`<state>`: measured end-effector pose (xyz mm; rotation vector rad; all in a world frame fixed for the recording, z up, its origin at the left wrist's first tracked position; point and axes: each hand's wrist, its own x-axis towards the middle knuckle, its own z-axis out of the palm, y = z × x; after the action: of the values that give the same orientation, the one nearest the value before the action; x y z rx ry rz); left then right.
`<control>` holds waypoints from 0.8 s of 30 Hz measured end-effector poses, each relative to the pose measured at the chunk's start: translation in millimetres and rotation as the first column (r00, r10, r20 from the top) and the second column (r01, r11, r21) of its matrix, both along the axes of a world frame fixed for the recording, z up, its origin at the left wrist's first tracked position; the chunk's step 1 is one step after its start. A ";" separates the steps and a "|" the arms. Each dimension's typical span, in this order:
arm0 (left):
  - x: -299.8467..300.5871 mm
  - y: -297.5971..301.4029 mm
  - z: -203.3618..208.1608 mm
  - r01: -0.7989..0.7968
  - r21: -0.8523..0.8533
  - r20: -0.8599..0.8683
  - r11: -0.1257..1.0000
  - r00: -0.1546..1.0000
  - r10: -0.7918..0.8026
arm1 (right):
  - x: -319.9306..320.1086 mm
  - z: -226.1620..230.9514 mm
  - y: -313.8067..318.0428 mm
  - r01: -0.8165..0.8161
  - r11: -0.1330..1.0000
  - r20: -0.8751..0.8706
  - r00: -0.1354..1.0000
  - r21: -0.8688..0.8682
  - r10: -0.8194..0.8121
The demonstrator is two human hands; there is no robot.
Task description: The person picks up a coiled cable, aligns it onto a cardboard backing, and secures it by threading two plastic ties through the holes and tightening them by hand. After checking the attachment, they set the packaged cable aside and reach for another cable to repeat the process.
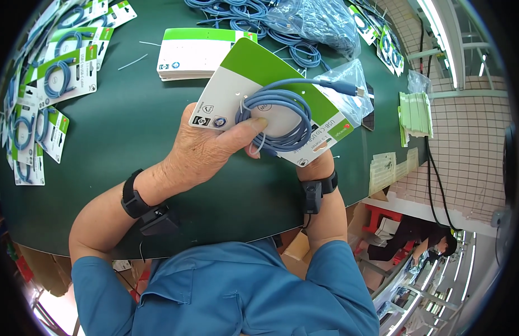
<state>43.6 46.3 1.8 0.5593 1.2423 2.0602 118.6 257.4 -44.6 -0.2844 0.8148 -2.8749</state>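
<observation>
My left hand [206, 148] is closed on a green and white backing card [226, 84] and the coiled blue USB cable [301, 109] lying against it. Its thumb presses the coil onto the card's printed face. A thin white tie [262, 147] loops around the coil beside the thumb, and a second pale tie end shows at the coil's upper left. One cable end with its connector [359, 92] sticks out past the card's right edge. My right hand [318, 165] is at the card's lower right corner, mostly behind it, so its fingers are hidden.
A stack of blank-faced cards [186, 53] sits beyond my hands on the green table [125, 134]. Carded cables [61, 78] pile up at the left; others [391, 50] lie far right. Loose cables [304, 53] and a plastic bag [321, 22] lie at the back.
</observation>
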 end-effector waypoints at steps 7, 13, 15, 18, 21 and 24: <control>-2.7 0.6 2.8 -0.042 -0.103 -0.001 0.994 0.999 0.042 | 8.7 -12.9 18.8 0.253 0.837 -0.281 0.952 0.486 -0.125; -4.5 -1.6 4.8 -0.057 -0.109 0.055 0.992 0.996 0.063 | -5.7 20.3 2.9 0.521 0.372 -0.489 0.853 0.769 -0.183; -2.6 2.0 5.4 -0.074 -0.055 0.179 0.996 0.980 0.083 | -9.0 23.5 1.8 0.564 0.268 -0.528 0.826 0.781 -0.201; -0.1 -1.4 5.1 -0.063 -0.085 0.198 0.994 0.977 0.079 | -22.5 21.5 -6.9 0.313 0.657 -0.074 0.928 0.685 -0.364; -1.1 -8.9 -2.0 -0.025 -0.099 0.162 0.995 0.986 0.041 | -23.1 22.2 0.0 0.206 0.692 0.001 0.958 0.691 -0.286; -7.0 -19.2 -16.0 0.044 -0.093 0.075 0.995 0.996 -0.037 | -22.4 23.9 -2.9 0.167 0.708 0.036 0.964 0.686 -0.262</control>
<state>36.6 27.0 -14.2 0.4583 1.2679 1.9592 96.2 254.6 -20.7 0.1018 1.8900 -2.4936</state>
